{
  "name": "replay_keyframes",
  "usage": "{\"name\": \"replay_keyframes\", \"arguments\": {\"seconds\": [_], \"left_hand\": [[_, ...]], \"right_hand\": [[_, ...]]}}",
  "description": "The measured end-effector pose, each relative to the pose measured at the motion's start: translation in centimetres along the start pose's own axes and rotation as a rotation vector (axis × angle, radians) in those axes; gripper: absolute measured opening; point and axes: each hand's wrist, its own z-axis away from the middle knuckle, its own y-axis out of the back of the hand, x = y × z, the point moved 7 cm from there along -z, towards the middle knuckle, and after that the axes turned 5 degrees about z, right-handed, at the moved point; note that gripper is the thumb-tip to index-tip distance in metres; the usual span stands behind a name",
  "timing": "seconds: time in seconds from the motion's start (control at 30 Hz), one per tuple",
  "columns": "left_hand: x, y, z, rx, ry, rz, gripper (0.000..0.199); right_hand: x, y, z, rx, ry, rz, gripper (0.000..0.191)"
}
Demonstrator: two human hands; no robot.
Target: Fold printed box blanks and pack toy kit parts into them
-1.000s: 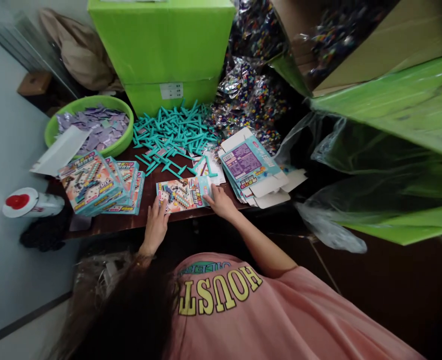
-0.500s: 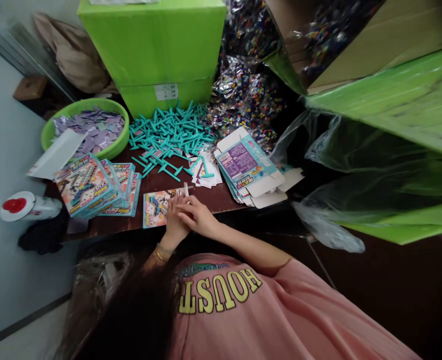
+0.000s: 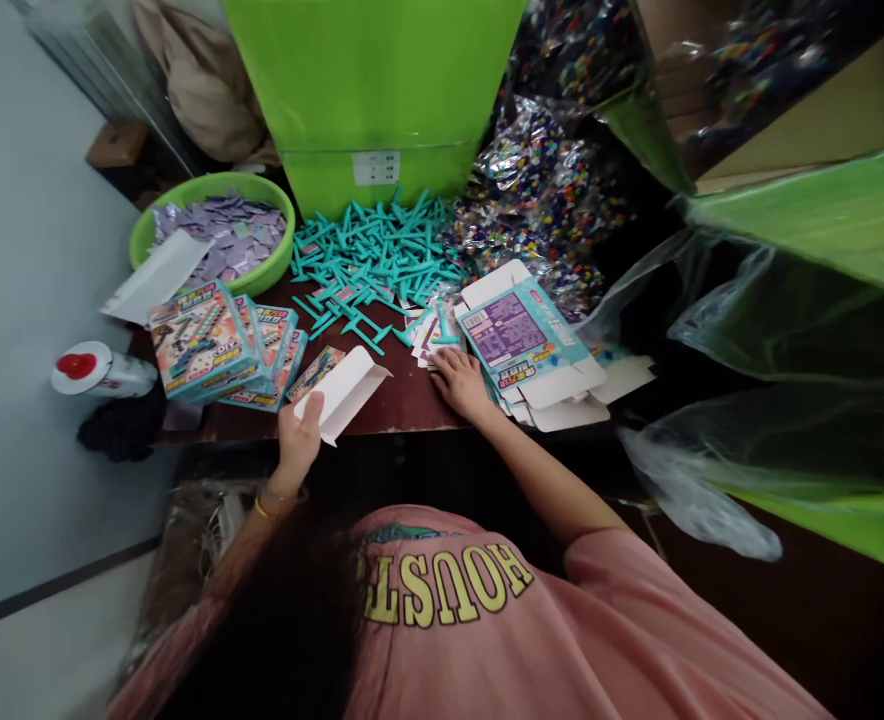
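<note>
My left hand grips a small carton near the table's front edge. The carton is tilted, its open white end turned toward me and a strip of printed face showing behind. Thumb on the white card, the hand's other fingers are mostly hidden. My right hand rests palm down with fingers apart at the near edge of a loose pile of printed cards. Beyond lies a heap of turquoise T-shaped plastic pieces. Just right of this hand is a stack of flattened cartons.
Closed printed boxes are piled at the left, beside a green basin of small purple packets. A white container with a red top stands far left. Bags of coloured beads and a large green box are at the back.
My hands have moved apart. The left has lifted and tilted the carton to the left, showing its open end; the right has gone across to the printed cards. The view has shifted.
</note>
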Motion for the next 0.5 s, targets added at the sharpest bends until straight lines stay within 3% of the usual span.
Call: {"name": "replay_keyframes", "arguments": {"seconds": [0.07,0.17,0.27,0.4,0.5], "left_hand": [[0.5,0.5,-0.1,0.005,0.044,0.038,0.06],[1.2,0.2,0.5,-0.083,0.114,0.106,0.06],[1.6,0.3,1.4,-0.141,0.187,0.194,0.062],[1.7,2.9,2.2,0.019,0.228,0.267,0.059],[3.2,5.3,2.6,0.144,0.075,0.188,0.054]], "right_hand": [[-0.1,-0.1,-0.5,0.009,-0.068,0.022,0.055],[0.0,-0.6,-1.8,0.004,-0.163,0.051,0.069],[-0.1,-1.1,-2.7,-0.011,-0.131,0.065,0.063],[-1.1,-1.6,-2.5,-0.066,0.041,0.01,0.046],[-0.6,-1.3,-2.3,-0.051,0.015,-0.057,0.044]]}}
